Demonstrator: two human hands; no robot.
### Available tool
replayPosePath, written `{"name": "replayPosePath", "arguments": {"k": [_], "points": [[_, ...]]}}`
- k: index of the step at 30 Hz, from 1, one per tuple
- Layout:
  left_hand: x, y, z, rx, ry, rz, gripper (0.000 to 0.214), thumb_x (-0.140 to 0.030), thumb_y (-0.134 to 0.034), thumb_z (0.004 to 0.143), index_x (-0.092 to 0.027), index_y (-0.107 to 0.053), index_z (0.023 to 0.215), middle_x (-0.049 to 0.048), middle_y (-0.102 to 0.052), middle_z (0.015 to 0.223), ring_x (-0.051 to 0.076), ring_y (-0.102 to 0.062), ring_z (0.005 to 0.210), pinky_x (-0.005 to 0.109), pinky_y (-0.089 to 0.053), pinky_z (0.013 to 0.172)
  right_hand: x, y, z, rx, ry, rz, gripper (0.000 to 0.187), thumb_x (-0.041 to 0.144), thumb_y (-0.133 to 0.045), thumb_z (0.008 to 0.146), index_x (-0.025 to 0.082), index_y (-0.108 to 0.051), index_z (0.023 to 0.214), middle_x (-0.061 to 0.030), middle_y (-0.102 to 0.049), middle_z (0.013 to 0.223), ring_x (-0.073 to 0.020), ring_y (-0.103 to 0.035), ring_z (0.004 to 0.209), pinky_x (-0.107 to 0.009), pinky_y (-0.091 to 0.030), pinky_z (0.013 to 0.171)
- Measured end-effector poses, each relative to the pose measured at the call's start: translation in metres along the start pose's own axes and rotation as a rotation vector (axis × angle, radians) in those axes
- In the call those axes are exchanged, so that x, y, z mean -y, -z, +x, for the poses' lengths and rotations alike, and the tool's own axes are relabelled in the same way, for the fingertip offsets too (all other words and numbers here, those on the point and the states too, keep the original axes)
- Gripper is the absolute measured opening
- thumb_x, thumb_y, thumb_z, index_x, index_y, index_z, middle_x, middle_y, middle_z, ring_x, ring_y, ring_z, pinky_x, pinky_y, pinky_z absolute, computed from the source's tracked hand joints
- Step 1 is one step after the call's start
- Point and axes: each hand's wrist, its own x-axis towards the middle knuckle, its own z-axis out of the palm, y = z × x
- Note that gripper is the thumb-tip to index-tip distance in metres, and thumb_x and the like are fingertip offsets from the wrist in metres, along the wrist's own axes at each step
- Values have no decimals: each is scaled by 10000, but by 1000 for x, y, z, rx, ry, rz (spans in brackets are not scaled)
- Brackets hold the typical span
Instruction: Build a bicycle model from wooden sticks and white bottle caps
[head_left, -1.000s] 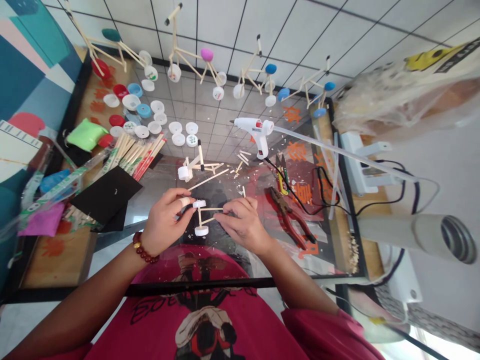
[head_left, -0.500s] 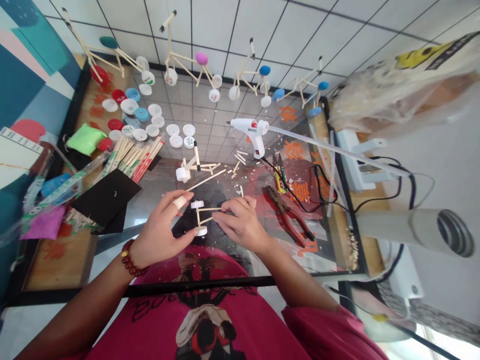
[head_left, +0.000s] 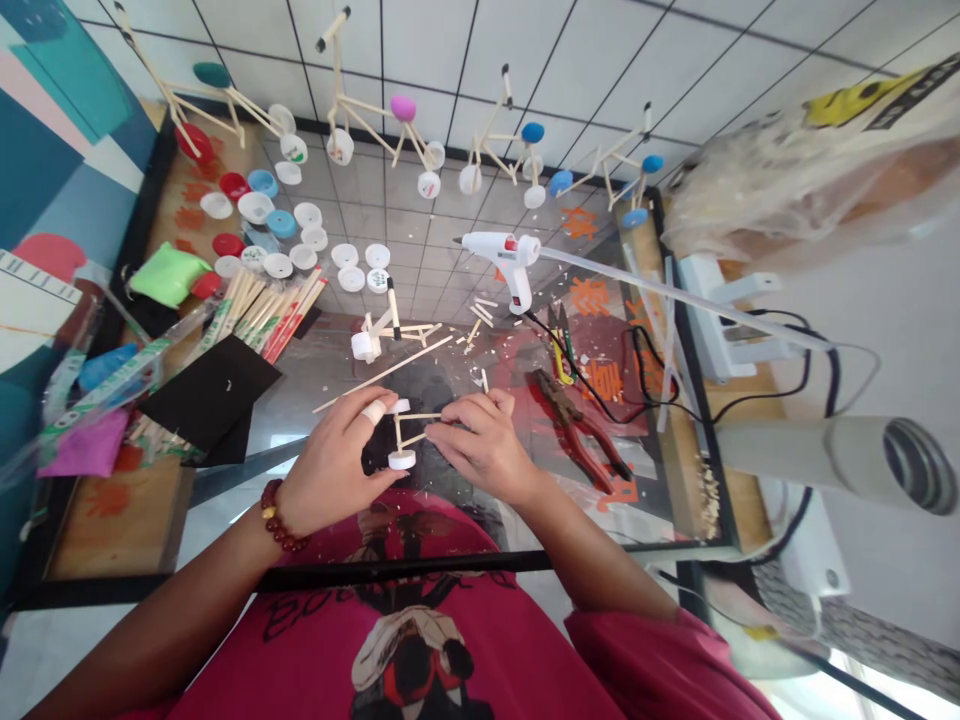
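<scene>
Over a glass tabletop (head_left: 315,375), both my hands hold a small frame of wooden sticks (head_left: 415,416) with white bottle-cap wheels. My left hand (head_left: 337,462), its finger wrapped in a bandage (head_left: 374,411), closes around the frame's left side, touching the upper cap (head_left: 400,406) and lower cap (head_left: 401,459). My right hand (head_left: 480,445) pinches the sticks from the right. A red bead bracelet (head_left: 277,515) circles my left wrist. A similar stick model (head_left: 382,335) lies just beyond my hands, beside a long loose stick (head_left: 382,373).
A white glue gun (head_left: 501,258) and red-handled pliers (head_left: 574,428) lie to the right. Craft sticks (head_left: 270,315), a black card (head_left: 214,395) and bottle caps (head_left: 277,265) lie left. Finished stick models (head_left: 375,125) stand at the far edge. Wood shavings are scattered about.
My left hand has come down from its raised position and closed around the frame's caps. My right hand stays on the sticks, and the view has shifted slightly.
</scene>
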Motion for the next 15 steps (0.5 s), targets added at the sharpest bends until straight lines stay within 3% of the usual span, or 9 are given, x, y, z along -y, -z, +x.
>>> {"name": "replayPosePath", "arguments": {"k": [9,15], "points": [[1,0,-1,7,-10,16,714,-246,-774,764,-197,-443,1394,169,-553,1352,342,-541,1275,520,-484,1077,-1,-1,-2,-8,-18,11,109,246,-604,953,266,-686,1022,3,-680,913,-158,-596,887,-390,-274,862],[1,0,-2,7,-2,50,843,-259,-816,725,-202,-389,1451,187,-525,1385,370,-527,1298,543,-486,1077,2,5,0,-75,-125,24,238,209,-616,871,244,-661,1103,-23,-691,983,-185,-612,908,-403,-291,876]]}}
